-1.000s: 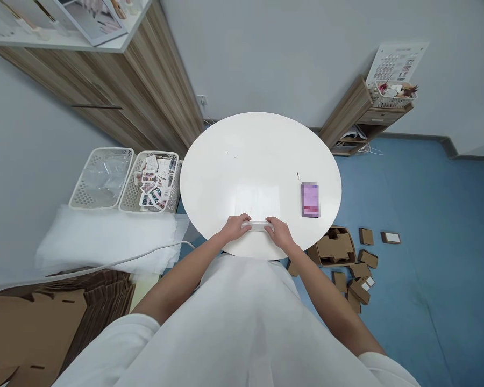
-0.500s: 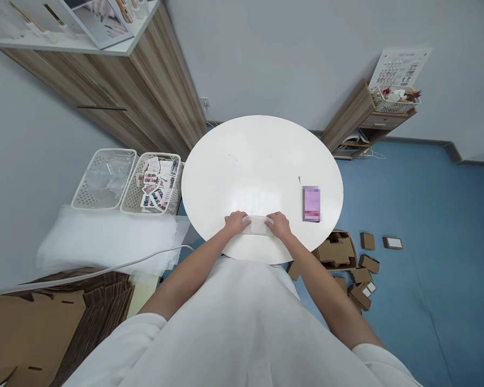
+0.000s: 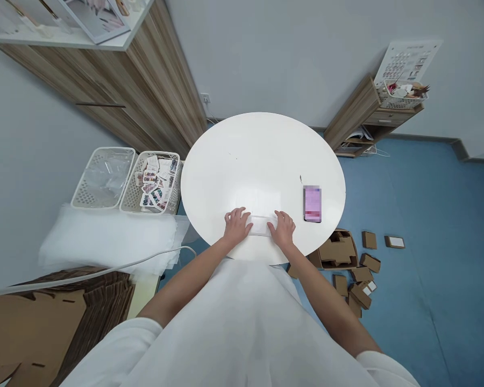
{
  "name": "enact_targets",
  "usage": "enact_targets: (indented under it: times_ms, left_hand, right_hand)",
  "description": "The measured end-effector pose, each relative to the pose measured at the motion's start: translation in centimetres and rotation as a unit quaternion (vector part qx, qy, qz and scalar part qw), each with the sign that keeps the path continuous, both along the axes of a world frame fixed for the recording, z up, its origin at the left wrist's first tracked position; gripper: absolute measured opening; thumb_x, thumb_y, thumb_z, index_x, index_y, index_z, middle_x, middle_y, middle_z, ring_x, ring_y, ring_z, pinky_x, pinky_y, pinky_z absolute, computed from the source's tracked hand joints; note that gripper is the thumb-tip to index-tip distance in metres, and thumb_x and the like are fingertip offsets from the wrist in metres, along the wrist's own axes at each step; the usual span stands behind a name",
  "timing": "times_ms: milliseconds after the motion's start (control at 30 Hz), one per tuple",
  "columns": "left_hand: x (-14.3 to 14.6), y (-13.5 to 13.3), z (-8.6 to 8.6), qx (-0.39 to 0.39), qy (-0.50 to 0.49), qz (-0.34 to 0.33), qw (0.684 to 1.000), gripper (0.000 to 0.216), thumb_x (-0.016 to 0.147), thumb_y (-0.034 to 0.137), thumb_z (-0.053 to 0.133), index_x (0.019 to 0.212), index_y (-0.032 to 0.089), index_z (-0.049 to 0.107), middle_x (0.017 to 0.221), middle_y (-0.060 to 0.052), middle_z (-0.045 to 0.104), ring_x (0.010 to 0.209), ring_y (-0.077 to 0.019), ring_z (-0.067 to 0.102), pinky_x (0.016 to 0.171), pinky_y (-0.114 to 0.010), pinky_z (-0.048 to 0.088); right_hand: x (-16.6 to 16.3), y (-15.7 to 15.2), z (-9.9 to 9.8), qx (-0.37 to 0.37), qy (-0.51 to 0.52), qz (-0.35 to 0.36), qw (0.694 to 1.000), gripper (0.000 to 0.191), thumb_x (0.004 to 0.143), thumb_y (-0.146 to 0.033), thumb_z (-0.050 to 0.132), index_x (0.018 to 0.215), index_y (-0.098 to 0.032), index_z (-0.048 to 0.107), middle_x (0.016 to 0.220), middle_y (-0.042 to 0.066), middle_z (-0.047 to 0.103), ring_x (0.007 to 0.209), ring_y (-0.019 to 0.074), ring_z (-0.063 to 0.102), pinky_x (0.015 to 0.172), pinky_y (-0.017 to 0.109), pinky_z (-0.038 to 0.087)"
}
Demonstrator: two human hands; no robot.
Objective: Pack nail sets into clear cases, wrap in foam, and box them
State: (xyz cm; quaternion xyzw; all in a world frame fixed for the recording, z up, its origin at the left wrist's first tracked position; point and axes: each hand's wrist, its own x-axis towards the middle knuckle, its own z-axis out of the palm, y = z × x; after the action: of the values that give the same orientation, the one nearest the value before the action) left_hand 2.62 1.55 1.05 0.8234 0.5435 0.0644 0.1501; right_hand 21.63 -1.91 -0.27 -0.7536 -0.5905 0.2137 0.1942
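Head view: reaching fwd w/ forearms angled inward, palms down, L hand [image 3: 236,226] and R hand [image 3: 283,229] over near side of white oval tabletop [image 3: 262,156]. Touching w/ thumbs both ends of flat white rectangular packet [image 3: 260,226], set btw them. Can't tell if pinching or just resting, re: grip. Vs 0.5 s ago: spreading fingers wider. Counting 1 packet, 1 dark-edged phone w/ pixelated purple screen [image 3: 312,205] to R, 2 white perforated plastic baskets [image 3: 131,200] off L.

A framed picture [image 3: 100,20] rests atop the wood-grained cabinet [image 3: 155,80].
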Motion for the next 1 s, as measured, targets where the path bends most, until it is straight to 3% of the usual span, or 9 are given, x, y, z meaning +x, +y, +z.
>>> enact_targets:
  times_ms: [133,300,433,633,867,1000]
  left_hand:
    - [0.2,-2.5,-0.2,-0.011,0.0,-0.115,0.993,0.036,0.082,0.032,0.044,0.117,0.025,0.045,0.127,-0.009,0.043,0.116,-0.0266,0.036,0.094,-0.045,0.023]
    - [0.5,-3.0,-2.0,-0.035,0.023,-0.129,0.991,0.038,0.081,0.021,0.044,0.119,0.025,0.043,0.125,-0.01,0.045,0.113,-0.0248,0.04,0.09,-0.041,0.03]
    - [0.6,-2.0,-2.8,-0.036,0.02,-0.136,0.99,0.034,0.083,0.015,0.038,0.114,0.027,0.047,0.12,-0.008,0.048,0.11,-0.0228,0.042,0.087,-0.04,0.032]
    - [1.0,0.1,-2.7,-0.038,0.014,-0.107,0.993,0.034,0.081,0.013,0.039,0.111,0.027,0.049,0.12,-0.009,0.047,0.108,-0.0239,0.042,0.086,-0.039,0.033]
    - [1.3,0.6,-2.1,0.001,0.021,-0.121,0.992,0.036,0.078,0.014,0.04,0.112,0.021,0.048,0.126,-0.011,0.043,0.118,-0.0254,0.035,0.094,-0.041,0.026]
    - [1.6,-0.1,-2.0,-0.013,0.021,-0.129,0.991,0.051,0.076,0.023,0.045,0.126,0.022,0.035,0.135,-0.011,0.034,0.123,-0.0278,0.029,0.098,-0.044,0.021]
  right_hand:
    - [-0.2,-3.7,0.2,-0.029,0.154,-0.096,0.983,0.056,0.075,-0.038,0.048,0.126,-0.019,0.033,0.121,0.013,0.043,0.108,0.0243,0.043,0.09,0.04,0.037]
    - [-1.0,-6.2,-1.2,-0.139,0.314,-0.16,0.926,0.053,0.075,-0.038,0.048,0.122,-0.02,0.034,0.115,0.012,0.05,0.09,0.0185,0.057,0.073,0.031,0.048]
    - [-1.3,-5.4,-1.9,-0.133,0.338,-0.188,0.913,0.051,0.075,-0.034,0.048,0.121,-0.02,0.033,0.114,0.012,0.053,0.094,0.0184,0.058,0.075,0.031,0.049]
    - [-1.0,-4.0,-2.2,-0.1,0.36,-0.227,0.9,0.058,0.074,-0.034,0.05,0.126,-0.022,0.026,0.115,0.012,0.051,0.093,0.0182,0.059,0.075,0.033,0.051]
    - [-2.2,-3.2,-2.0,-0.097,0.493,-0.286,0.816,0.066,0.073,-0.033,0.055,0.127,-0.027,0.016,0.105,0.006,0.055,0.101,0.0163,0.056,0.083,0.033,0.05]
    - [-2.8,-1.6,-1.9,-0.085,0.47,-0.299,0.826,0.071,0.075,-0.034,0.053,0.13,-0.029,0.009,0.111,0.007,0.049,0.107,0.0171,0.052,0.083,0.034,0.05]
